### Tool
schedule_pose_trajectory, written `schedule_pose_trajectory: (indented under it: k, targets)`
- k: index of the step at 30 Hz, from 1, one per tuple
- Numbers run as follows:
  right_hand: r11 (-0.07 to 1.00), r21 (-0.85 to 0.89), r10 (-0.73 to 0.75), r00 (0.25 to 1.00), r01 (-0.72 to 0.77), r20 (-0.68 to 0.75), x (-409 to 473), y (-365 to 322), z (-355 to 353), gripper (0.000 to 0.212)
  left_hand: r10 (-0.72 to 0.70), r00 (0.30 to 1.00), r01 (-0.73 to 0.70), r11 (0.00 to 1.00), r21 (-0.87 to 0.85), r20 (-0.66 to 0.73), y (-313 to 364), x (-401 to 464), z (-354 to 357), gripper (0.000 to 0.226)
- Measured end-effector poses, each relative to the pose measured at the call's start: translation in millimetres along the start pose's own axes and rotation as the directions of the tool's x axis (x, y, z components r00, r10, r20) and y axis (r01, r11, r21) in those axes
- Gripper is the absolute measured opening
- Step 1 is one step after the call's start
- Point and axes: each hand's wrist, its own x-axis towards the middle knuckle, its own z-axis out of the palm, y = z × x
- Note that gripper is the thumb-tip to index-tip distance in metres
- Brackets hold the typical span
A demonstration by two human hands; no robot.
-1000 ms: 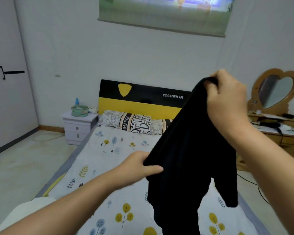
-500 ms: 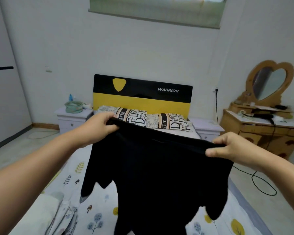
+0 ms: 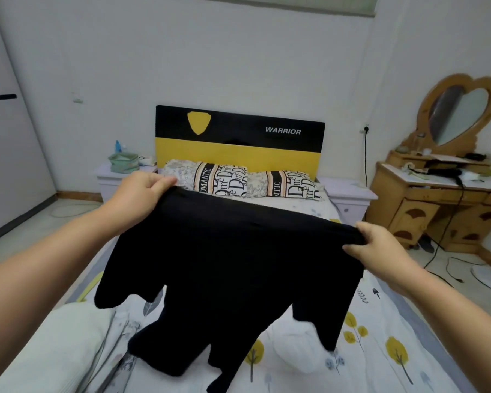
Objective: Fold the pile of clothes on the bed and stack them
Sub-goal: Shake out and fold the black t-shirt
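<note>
A black garment [image 3: 233, 268] hangs spread out in the air above the bed [image 3: 380, 336]. My left hand [image 3: 138, 194] grips its upper left corner and my right hand [image 3: 377, 245] grips its upper right corner. The top edge is stretched between them, sloping down to the right. Its lower parts dangle down to the patterned bedsheet. Light-coloured clothes [image 3: 54, 350] lie on the bed at the lower left, and a white piece [image 3: 298, 347] lies under the garment's right side.
Two printed pillows [image 3: 238, 182] lean on a black and yellow headboard [image 3: 238, 137]. White nightstands [image 3: 116, 177] flank the bed. A wooden dressing table [image 3: 437, 205] with a heart-shaped mirror stands at the right, with cables on the floor beside it.
A second ago the garment hung bunched from my raised right hand. My hands then moved apart, spreading it wide. Since half a second ago it has hardly moved.
</note>
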Motion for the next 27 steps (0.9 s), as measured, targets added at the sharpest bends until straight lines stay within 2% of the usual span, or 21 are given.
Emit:
schedule_pose_trajectory:
  k: [2, 6, 8, 10, 12, 15, 18, 20, 22, 25, 27]
  targets:
    - [1.0, 0.011, -0.023, 0.992, 0.024, -0.126, 1.1, -3.9, 8.4, 0.025, -0.063, 0.998, 0.063, 0.998, 0.011, -0.029, -7.7, -0.2, -3.5, 0.037]
    - [0.999, -0.03, -0.037, 0.959, 0.03, -0.281, 3.5, -15.8, 20.5, 0.03, -0.152, 0.987, 0.151, 0.988, 0.011, 0.045, -21.0, -6.0, -4.7, 0.047]
    - [0.995, -0.099, -0.026, 0.945, -0.007, -0.326, 5.0, -18.3, 19.7, 0.028, -0.183, 0.972, 0.185, 0.983, -0.002, 0.149, -27.7, -9.2, -9.7, 0.05]
    - [0.99, -0.14, -0.02, 0.934, -0.032, -0.356, 3.4, -18.6, 15.1, 0.018, -0.166, 0.943, 0.175, 0.984, -0.008, 0.289, -34.5, -12.4, -16.3, 0.042]
    - [0.989, -0.139, -0.013, 0.93, -0.041, -0.366, -1.7, -19.7, 10.0, 0.018, -0.135, 0.929, 0.157, 0.987, -0.035, 0.346, -41.1, -14.5, -19.1, 0.031]
    - [0.988, -0.149, -0.029, 0.915, -0.034, -0.403, -10.6, -21.0, 8.0, 0.02, -0.079, 0.967, 0.102, 0.991, -0.087, 0.241, -45.2, -18.0, -10.3, 0.025]
    - [0.978, -0.207, -0.081, 0.893, -0.013, -0.444, -20.4, -20.6, 10.0, 0.022, 0.021, 0.998, -0.021, 1.0, 0.004, 0.054, -42.6, -23.7, 3.5, 0.025]
    - [0.972, -0.236, -0.108, 0.885, -0.003, -0.454, -28.4, -19.9, 10.6, 0.022, 0.035, 0.999, -0.035, 0.999, 0.029, 0.003, -39.7, -29.6, 9.3, 0.023]
    - [0.958, -0.286, -0.127, 0.886, -0.007, -0.446, -35.7, -18.2, 9.9, 0.022, 0.01, 1.0, -0.01, 1.0, -0.022, 0.02, -36.1, -38.1, 12.3, 0.025]
    - [0.93, -0.367, -0.152, 0.896, -0.014, -0.417, -43.6, -15.1, 8.7, 0.02, -0.015, 0.994, 0.034, 0.982, -0.188, 0.106, -26.2, -56.0, 12.8, 0.029]
    - [0.952, -0.305, -0.139, 0.895, 0.004, -0.423, -49.0, -11.7, 10.1, 0.018, 0.015, 0.987, 0.037, 0.949, -0.313, 0.162, -16.3, -69.2, 13.3, 0.029]
